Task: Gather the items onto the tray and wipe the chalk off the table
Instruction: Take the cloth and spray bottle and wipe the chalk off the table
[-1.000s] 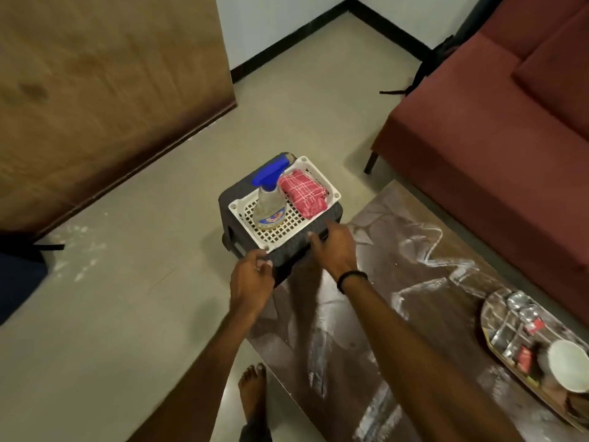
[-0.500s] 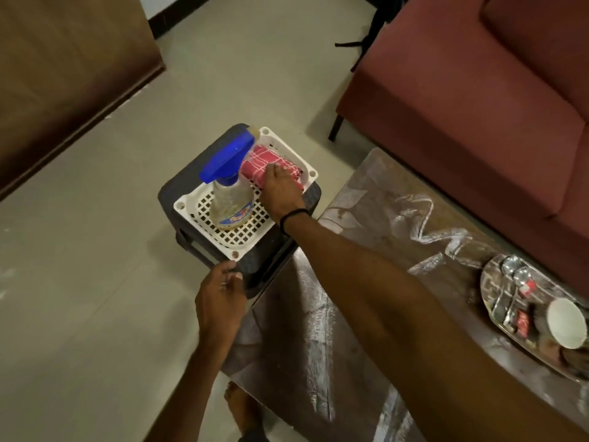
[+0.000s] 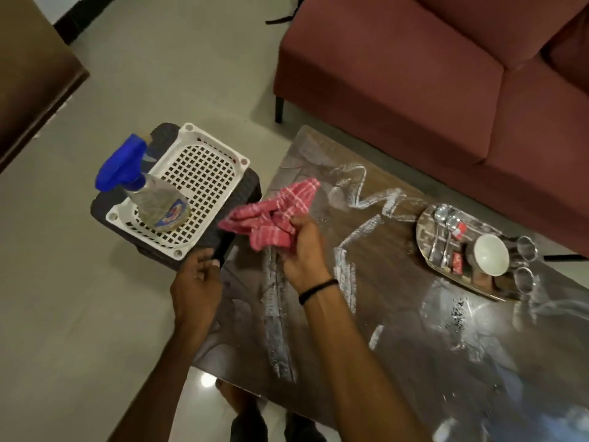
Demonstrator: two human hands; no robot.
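Observation:
My right hand [image 3: 302, 250] grips a red checked cloth [image 3: 274, 212] and holds it in the air over the left end of the dark glossy table [image 3: 398, 330]. White chalk marks [image 3: 357, 196] streak the tabletop. At the table's right a steel tray [image 3: 424, 224] carries spoons, small red packets and a white bowl [image 3: 490, 255]. My left hand [image 3: 197, 282] rests on the edge of a dark stool [image 3: 242, 193], fingers curled on it. A white plastic basket [image 3: 204, 167] on the stool holds a spray bottle [image 3: 149, 196] with a blue trigger.
A maroon sofa [image 3: 430, 74] runs along the far side of the table. Two small steel cups [image 3: 526, 247] stand beside the steel tray. A wooden panel [image 3: 28, 74] rises at the left. My bare feet show below the table's near edge.
My right hand has lifted the red cloth out of the white basket and carried it right, over the table. My left hand stays at the stool's edge.

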